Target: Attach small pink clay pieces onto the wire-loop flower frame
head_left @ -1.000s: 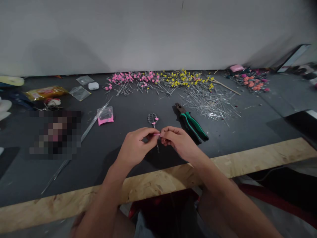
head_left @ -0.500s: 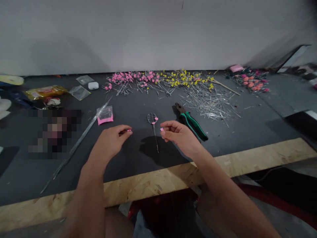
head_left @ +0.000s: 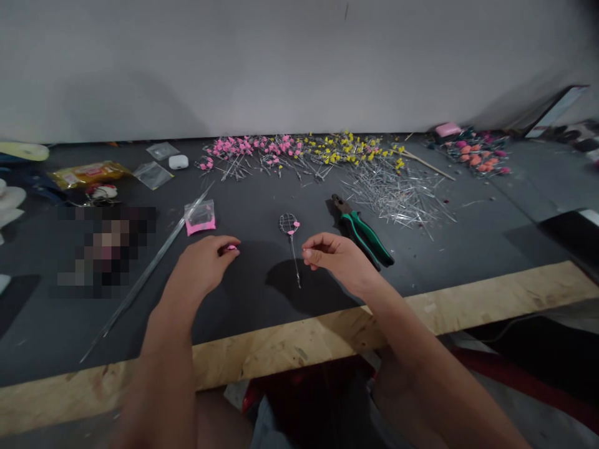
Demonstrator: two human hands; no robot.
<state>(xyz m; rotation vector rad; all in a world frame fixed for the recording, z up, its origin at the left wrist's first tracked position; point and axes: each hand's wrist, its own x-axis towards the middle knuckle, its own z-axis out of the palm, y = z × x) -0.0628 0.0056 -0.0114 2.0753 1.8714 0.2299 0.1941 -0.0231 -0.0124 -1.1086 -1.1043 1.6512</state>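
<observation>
Tiny pink bead (head_left: 231,248), perhaps clay, pinched above the dark mat (head_left: 262,293).

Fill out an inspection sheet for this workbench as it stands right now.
Surface: dark mat on a bench with a chipboard front edge.
Job's things: wire mesh piece on a stem, lying between the hands; small pink piece pinched in the left hand.
Clutter: green-handled pliers, pink-headed pins, yellow-headed pins, bare wire offcuts, pink bead bag, earbud case.
Grippers: left hand pinching; right hand curled, contents unclear.
Cables: nothing seen.
Surroundings: plain grey wall.
</observation>
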